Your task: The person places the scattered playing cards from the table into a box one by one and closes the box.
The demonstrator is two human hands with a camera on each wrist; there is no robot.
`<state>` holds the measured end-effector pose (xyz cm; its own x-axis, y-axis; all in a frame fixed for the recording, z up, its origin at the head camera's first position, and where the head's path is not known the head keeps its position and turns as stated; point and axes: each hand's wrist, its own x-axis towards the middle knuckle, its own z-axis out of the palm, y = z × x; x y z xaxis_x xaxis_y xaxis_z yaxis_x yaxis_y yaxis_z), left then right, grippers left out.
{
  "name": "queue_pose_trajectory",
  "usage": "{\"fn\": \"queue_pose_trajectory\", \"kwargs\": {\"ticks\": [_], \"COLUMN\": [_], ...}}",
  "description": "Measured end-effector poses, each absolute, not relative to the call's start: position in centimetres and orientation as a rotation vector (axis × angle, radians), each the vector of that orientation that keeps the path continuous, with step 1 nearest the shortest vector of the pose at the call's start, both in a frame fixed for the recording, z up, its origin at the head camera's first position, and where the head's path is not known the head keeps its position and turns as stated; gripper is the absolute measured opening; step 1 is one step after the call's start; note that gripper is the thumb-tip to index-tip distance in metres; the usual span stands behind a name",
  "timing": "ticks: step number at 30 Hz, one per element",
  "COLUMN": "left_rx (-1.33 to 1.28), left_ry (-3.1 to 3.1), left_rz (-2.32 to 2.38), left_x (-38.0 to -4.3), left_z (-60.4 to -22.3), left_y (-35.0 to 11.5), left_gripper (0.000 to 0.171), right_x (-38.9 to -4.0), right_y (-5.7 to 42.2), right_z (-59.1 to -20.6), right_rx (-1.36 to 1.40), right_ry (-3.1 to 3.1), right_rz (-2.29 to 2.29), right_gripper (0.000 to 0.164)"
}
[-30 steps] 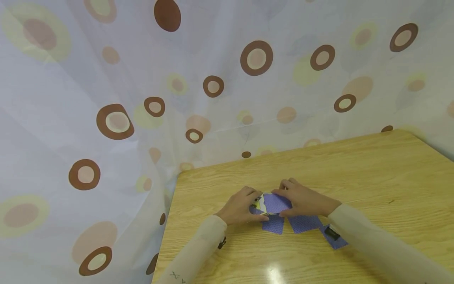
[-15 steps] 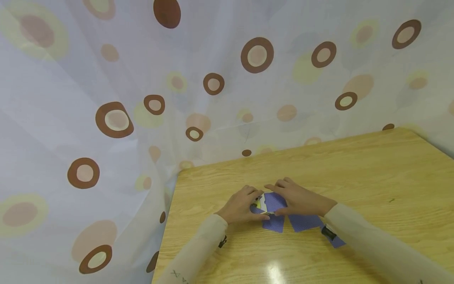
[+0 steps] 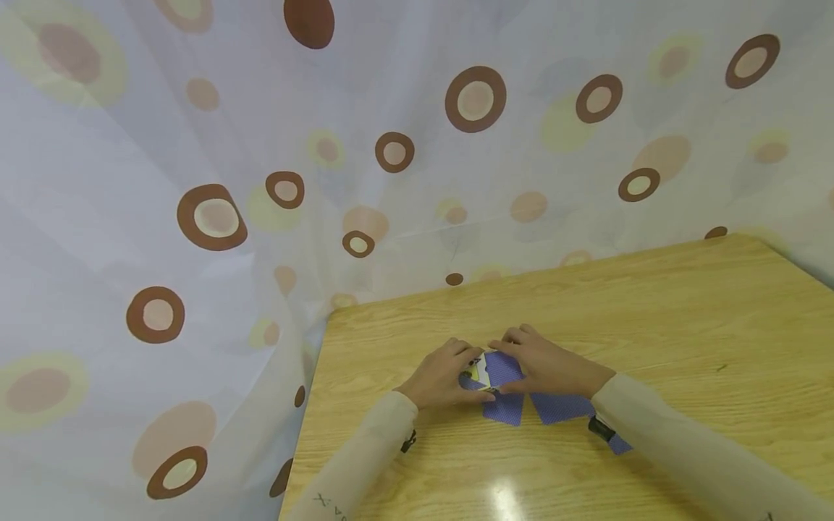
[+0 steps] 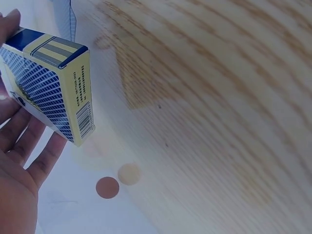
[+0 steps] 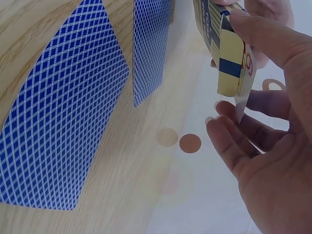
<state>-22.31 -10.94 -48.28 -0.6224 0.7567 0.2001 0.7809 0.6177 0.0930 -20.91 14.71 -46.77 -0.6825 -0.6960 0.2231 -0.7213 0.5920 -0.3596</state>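
My left hand (image 3: 439,376) grips a small playing-card box (image 4: 44,83), yellow and blue with a barcode on one side, by its edges. In the left wrist view the left fingers (image 4: 46,161) lie along its lower edge. My right hand (image 3: 550,363) holds a blue-backed playing card (image 3: 504,367) by its long edges, right at the box's end. The right wrist view shows the card's white face with a red number beside the box's yellow end flap (image 5: 231,53), the right thumb (image 5: 263,34) across the top. Fingers hide part of the card.
Several blue-backed cards lie spread on the wooden table (image 3: 619,311): one below the box (image 3: 504,411), one to its right (image 3: 559,407), another partly under the right forearm (image 3: 619,444). A white curtain (image 3: 417,210) with brown circles borders the table behind and at left.
The right hand has shifted left toward the box with the card, and less of the card shows between the hands. The left hand and box have stayed almost still.
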Motion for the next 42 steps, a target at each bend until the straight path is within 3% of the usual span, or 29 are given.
{"fn": "queue_pose_trajectory", "kwargs": {"ticks": [15, 34, 42], "left_rx": [-1.277, -1.314, -1.303], "left_ry": [-2.729, -2.674, -2.669], "left_rz": [-0.271, -0.286, -0.295], "left_x": [-22.5, -22.6, -22.7], "left_z": [-47.8, -47.8, -48.0], "left_y": [-10.8, -11.0, -11.0], "left_gripper": [0.083, 0.083, 0.083], "right_x": [-21.0, -20.9, -21.0], "right_y": [14.7, 14.6, 16.5], "right_z": [-46.2, -46.0, -46.7], "right_rx": [1.204, 1.19, 1.213], "right_ry": [-2.777, -2.805, -2.79], "right_rz": [0.71, 0.771, 0.814], "right_gripper": [0.071, 0.086, 0.076]}}
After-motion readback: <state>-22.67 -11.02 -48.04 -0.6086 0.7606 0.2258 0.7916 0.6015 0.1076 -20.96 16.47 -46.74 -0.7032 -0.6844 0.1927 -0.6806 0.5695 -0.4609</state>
